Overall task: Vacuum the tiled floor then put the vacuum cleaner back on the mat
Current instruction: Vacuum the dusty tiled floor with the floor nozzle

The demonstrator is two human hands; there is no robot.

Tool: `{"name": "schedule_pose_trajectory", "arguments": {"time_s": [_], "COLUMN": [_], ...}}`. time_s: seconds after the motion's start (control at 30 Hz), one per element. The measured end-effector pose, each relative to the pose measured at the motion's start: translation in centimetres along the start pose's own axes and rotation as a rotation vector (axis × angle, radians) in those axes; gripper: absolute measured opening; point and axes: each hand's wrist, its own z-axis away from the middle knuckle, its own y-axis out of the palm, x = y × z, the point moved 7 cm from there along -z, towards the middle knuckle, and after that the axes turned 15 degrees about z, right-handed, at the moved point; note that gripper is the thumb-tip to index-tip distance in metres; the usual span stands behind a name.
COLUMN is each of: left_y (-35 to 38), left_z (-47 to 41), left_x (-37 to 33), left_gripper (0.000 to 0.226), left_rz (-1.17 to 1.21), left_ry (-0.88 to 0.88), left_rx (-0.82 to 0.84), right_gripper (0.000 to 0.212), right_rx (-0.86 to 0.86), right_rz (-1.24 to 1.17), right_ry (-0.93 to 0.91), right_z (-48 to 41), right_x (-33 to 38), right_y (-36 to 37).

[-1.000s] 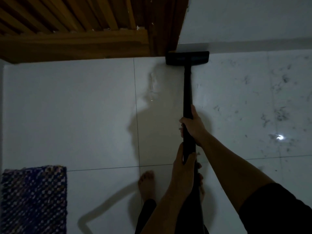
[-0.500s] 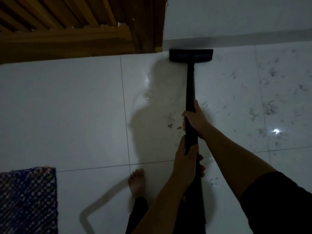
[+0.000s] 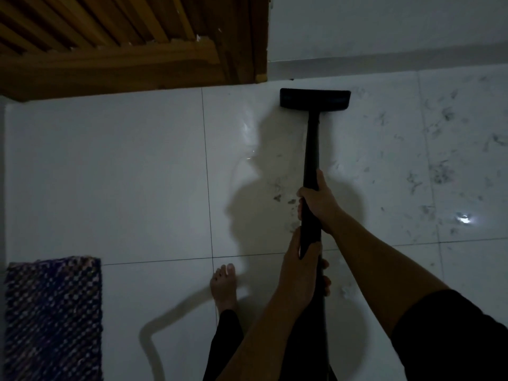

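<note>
The black vacuum wand point(image 3: 312, 149) runs up the frame from my hands to its flat floor head point(image 3: 315, 98), which rests on the white tiled floor point(image 3: 110, 174) a little short of the wall base. My right hand point(image 3: 319, 200) grips the wand higher up. Lower on the tube, my left hand point(image 3: 301, 266) is closed around it. Dark dust and hair point(image 3: 439, 171) lie scattered on the tiles to the right of the wand, with some bits just left of my right hand. A woven purple mat point(image 3: 52, 317) lies at the lower left.
A slatted wooden door point(image 3: 115, 42) fills the upper left, its frame ending near the floor head. A white wall with skirting point(image 3: 384, 59) runs along the top right. My bare foot point(image 3: 224, 287) stands on the tile left of the wand. A bright light spot point(image 3: 464, 219) reflects at right.
The floor head has drawn back from the wall base toward me. Before that it slid right, away from the door frame. Both hands have kept their grip on the wand.
</note>
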Motion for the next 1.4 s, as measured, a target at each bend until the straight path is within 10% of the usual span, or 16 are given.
{"name": "schedule_pose_trajectory", "arguments": {"time_s": [1.4], "left_y": [-13.6], "left_z": [-0.1], "left_x": [-7.7], "left_gripper": [0.035], "left_rz": [0.043], "left_ry": [0.109], "left_rx": [-0.084], "right_gripper": [0.083], "right_rx": [0.141], "right_rz": [0.179], "right_ry": [0.051], "right_z": [-1.5], "right_x": [5.6], "right_y": [16.9]}}
